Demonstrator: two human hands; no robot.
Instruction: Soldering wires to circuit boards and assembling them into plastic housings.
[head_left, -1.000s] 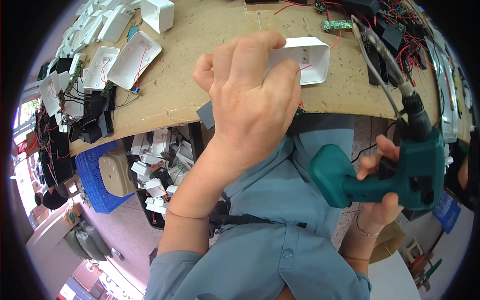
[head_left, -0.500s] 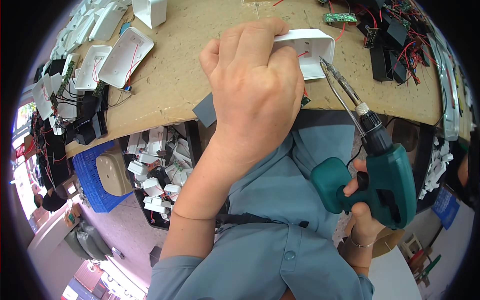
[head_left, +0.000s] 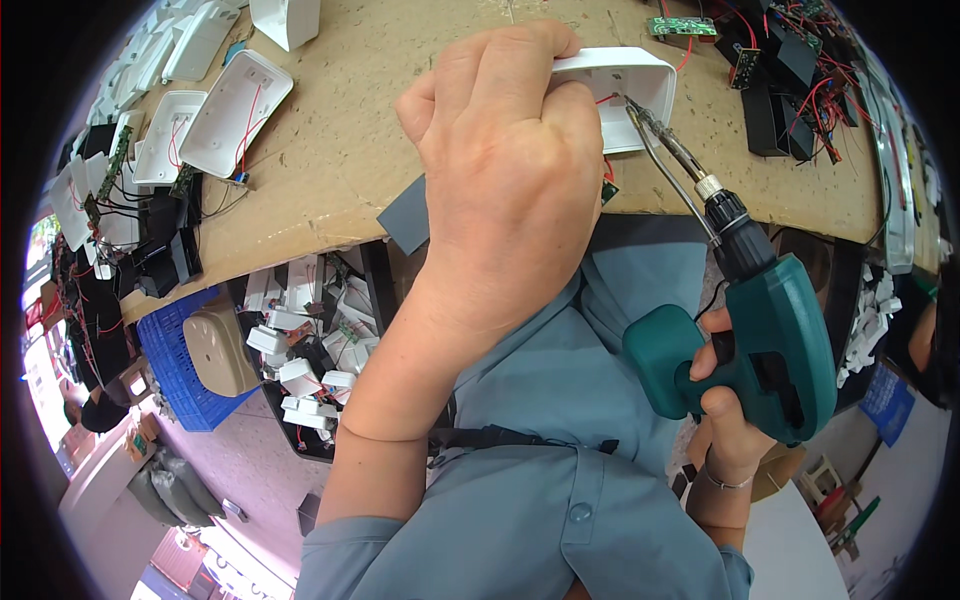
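Note:
A white plastic housing (head_left: 632, 88), open toward me, stands tilted on the workbench (head_left: 350, 120). My left hand (head_left: 510, 165) is closed on its left side, fingers curled over the rim. A red wire shows inside, and part of a small circuit board (head_left: 609, 190) hangs below. My right hand (head_left: 728, 400) is wrapped round the grip of a green gun-shaped soldering iron (head_left: 775, 330). The iron's tip and the thin metal tube beside it reach inside the housing, near the red wire's end. Whether the tip touches the wire I cannot tell.
Several white housings (head_left: 238, 115) with wires lie at the left, beside black parts and boards. Black cases, red wires and a green circuit board (head_left: 683, 27) crowd the right. A bin of white parts (head_left: 310, 340) and a blue crate (head_left: 180, 370) stand below the bench.
The soldering iron has moved up and left, and its tip has gone from the housing's right side to deeper inside it. My left hand keeps its hold.

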